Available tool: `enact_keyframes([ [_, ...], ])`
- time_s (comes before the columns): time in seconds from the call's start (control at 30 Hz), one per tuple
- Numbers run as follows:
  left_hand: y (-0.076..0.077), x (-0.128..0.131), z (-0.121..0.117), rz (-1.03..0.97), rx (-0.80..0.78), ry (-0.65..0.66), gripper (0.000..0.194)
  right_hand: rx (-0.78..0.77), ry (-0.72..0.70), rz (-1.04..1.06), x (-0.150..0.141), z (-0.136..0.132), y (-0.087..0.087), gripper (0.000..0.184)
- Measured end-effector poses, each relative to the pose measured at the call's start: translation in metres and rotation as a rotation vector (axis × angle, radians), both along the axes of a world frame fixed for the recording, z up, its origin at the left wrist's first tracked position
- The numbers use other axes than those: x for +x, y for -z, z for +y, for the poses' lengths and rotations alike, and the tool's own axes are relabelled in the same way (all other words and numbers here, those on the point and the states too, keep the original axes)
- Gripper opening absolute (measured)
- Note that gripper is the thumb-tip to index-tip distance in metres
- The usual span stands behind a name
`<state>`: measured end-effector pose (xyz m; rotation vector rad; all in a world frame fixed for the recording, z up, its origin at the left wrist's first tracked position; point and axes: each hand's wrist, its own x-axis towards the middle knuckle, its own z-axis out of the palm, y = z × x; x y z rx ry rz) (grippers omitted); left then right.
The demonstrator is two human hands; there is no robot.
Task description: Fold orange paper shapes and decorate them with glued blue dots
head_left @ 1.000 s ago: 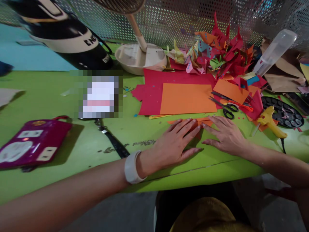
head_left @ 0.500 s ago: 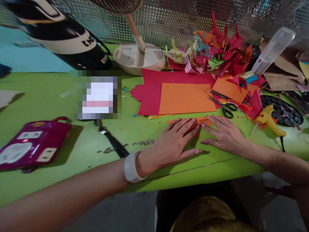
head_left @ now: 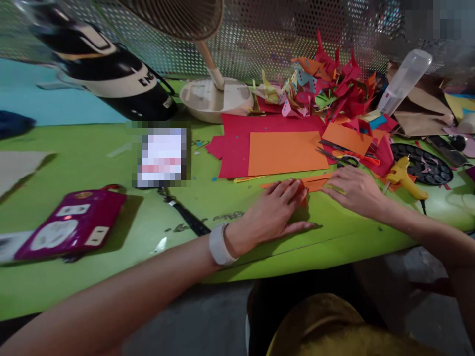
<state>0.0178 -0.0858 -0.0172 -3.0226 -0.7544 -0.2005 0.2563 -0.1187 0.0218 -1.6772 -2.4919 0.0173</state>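
A folded piece of orange paper [head_left: 314, 185] lies on the green table near its front edge, partly covered by my hands. My left hand [head_left: 272, 210] rests flat over its left part, fingers stretched out and thumb apart. At the paper's right end, my right hand [head_left: 358, 190] has its fingers bent and drawn together, with the thumb beneath them, on the paper's edge. Just behind are an orange sheet [head_left: 287, 152] and a larger red sheet [head_left: 234, 143]. Black-handled scissors [head_left: 345, 159] lie beyond my right hand.
A yellow glue gun [head_left: 403, 178] and a black round tray [head_left: 426, 165] sit at the right. Behind stand folded colourful paper shapes [head_left: 334, 89], a clear bottle [head_left: 406, 81] and a fan base [head_left: 200, 101]. Leftward are a purple power strip [head_left: 70, 222], a lanyard [head_left: 189, 217] and a large black bottle [head_left: 122, 79].
My right hand has gone from spread flat to fingers bent together at the paper's right end. My left hand stays on the paper. The view has shifted slightly.
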Motion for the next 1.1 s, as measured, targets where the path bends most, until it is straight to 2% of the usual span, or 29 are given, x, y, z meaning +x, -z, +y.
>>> enact_keyframes([
  [0.07, 0.0, 0.0, 0.0, -0.001, 0.007, 0.009, 0.081, -0.297, 0.145, 0.169, -0.005, 0.011, -0.006, 0.025],
  [0.17, 0.0, 0.001, 0.0, 0.01, 0.029, 0.017, 0.081, -0.803, 0.279, 0.436, -0.014, 0.029, -0.005, 0.031],
  [0.23, 0.0, 0.001, 0.0, 0.027, 0.051, 0.016, 0.081, -0.938, 0.321, 0.54, -0.017, 0.038, -0.001, 0.034],
  [0.33, -0.001, 0.002, 0.0, 0.048, 0.064, 0.015, 0.082, -0.971, 0.327, 0.593, -0.019, 0.046, 0.004, 0.039],
  [0.47, -0.002, 0.003, 0.0, 0.058, 0.038, 0.017, 0.082, -0.964, 0.337, 0.617, -0.02, 0.047, 0.003, 0.042],
  [0.73, 0.004, 0.001, 0.001, -0.013, 0.009, -0.001, 0.078, -0.991, 0.343, 0.625, -0.011, 0.048, 0.003, 0.041],
  [0.93, 0.004, 0.001, 0.002, -0.03, 0.02, 0.018, 0.073, -0.988, 0.422, 0.656, 0.005, 0.044, 0.001, 0.031],
  [1.1, 0.007, -0.002, 0.004, -0.043, 0.04, 0.029, 0.074, -0.963, 0.387, 0.732, -0.003, 0.044, 0.004, 0.034],
])
